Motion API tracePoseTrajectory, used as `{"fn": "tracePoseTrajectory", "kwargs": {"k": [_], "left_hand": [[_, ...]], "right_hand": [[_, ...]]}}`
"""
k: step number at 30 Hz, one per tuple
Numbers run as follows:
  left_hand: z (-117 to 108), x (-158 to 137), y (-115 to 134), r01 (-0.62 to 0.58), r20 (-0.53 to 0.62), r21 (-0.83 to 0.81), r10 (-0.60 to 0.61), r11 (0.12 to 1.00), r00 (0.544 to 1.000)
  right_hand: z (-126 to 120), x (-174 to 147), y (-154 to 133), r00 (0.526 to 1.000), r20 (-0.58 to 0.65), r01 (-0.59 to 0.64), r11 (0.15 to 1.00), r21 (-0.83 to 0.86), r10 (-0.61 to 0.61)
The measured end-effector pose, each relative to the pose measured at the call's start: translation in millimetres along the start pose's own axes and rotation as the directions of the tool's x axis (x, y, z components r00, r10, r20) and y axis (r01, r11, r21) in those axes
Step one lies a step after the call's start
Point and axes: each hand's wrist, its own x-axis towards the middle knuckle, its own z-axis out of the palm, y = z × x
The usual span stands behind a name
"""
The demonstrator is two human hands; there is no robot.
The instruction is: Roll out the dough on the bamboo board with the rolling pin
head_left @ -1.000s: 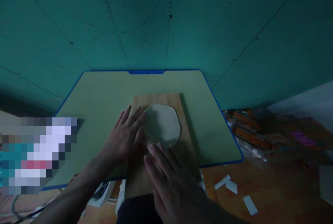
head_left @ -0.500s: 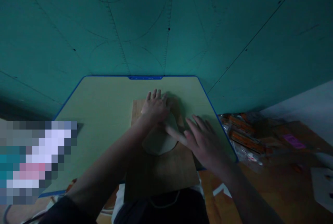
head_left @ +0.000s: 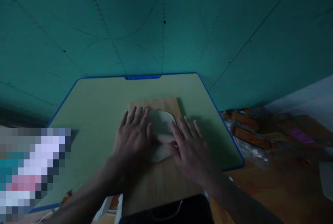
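A flattened pale sheet of dough [head_left: 161, 117] lies on a wooden board [head_left: 156, 189]. Across the dough runs a light rolling pin [head_left: 163, 138], visible only in its middle because my palms cover its ends. My left hand [head_left: 133, 135] rests flat over the left end, fingers stretched forward and slightly spread. Over the right end lies my right hand [head_left: 191, 147], also with straight, parted fingers. Neither hand is wrapped round the pin.
The board sits on a pale table [head_left: 99, 106] with a blue edge, against a green wall [head_left: 140, 22]. A pixelated patch hides something at left. Plastic-wrapped orange packets [head_left: 249, 135] and a cardboard box [head_left: 307, 126] lie to the right.
My left hand has come back from the dough's far edge to the left side. My right hand has moved in from the right. The rolling pin, slanted before, now lies nearly straight across.
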Motion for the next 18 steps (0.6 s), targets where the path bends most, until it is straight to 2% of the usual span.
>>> {"fn": "tracePoseTrajectory", "kwargs": {"k": [3, 7, 10, 13, 15, 18], "left_hand": [[8, 42, -3, 0.043, 0.053, -0.031, -0.041, 0.999, 0.998], [15, 94, -13, 0.11, 0.101, -0.062, -0.103, 0.992, 0.99], [14, 112, -15, 0.118, 0.068, -0.063, -0.113, 0.991, 0.991], [9, 92, -10, 0.1, 0.051, -0.068, -0.097, 0.993, 0.994], [7, 57, -4, 0.06, 0.014, -0.06, -0.059, 0.996, 0.998], [3, -5, 5, -0.059, -0.105, -0.008, 0.058, 0.998, 0.993]], "right_hand": [[6, 41, 21, 0.999, -0.005, -0.042, 0.998, -0.045, 0.041], [9, 98, 49, 0.992, 0.002, -0.123, 0.992, -0.025, 0.124], [8, 118, 56, 0.982, -0.007, -0.187, 0.982, -0.014, 0.187], [5, 99, 45, 0.99, -0.008, -0.144, 0.989, -0.018, 0.143], [3, 66, 31, 0.998, -0.01, -0.07, 0.997, -0.019, 0.07], [-1, 12, 10, 0.999, -0.008, 0.044, 0.999, 0.003, -0.044]]}}
